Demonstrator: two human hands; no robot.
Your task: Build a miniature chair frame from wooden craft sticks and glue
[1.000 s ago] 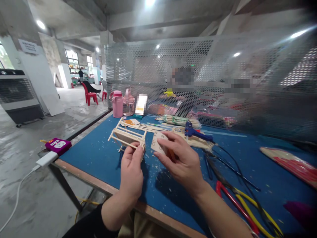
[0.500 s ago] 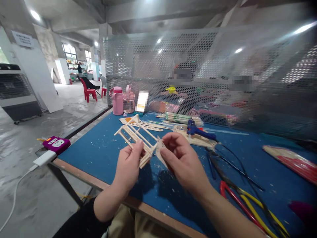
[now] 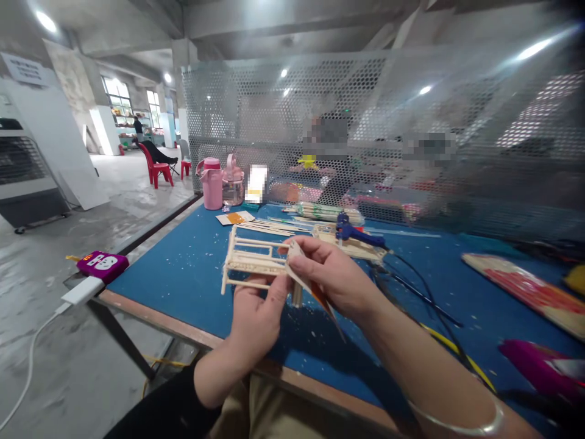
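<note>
1. A pale wooden stick frame (image 3: 256, 259), built like a small rack, is held above the blue-topped bench (image 3: 183, 274).
2. The left hand (image 3: 256, 317) grips its lower right edge from below.
3. The right hand (image 3: 331, 274) pinches a thin flat wooden piece (image 3: 304, 274) against the frame's right end.
4. A blue glue gun (image 3: 350, 233) lies behind on loose sticks; two pink bottles (image 3: 222, 183) stand at the far left corner.

A pale wooden stick frame (image 3: 251, 259), ladder-like and tilted, held above the left hand (image 3: 256, 317); a thin flat card piece (image 3: 305, 281) pinched beneath the right hand (image 3: 336, 274), touching the frame's end.
</note>
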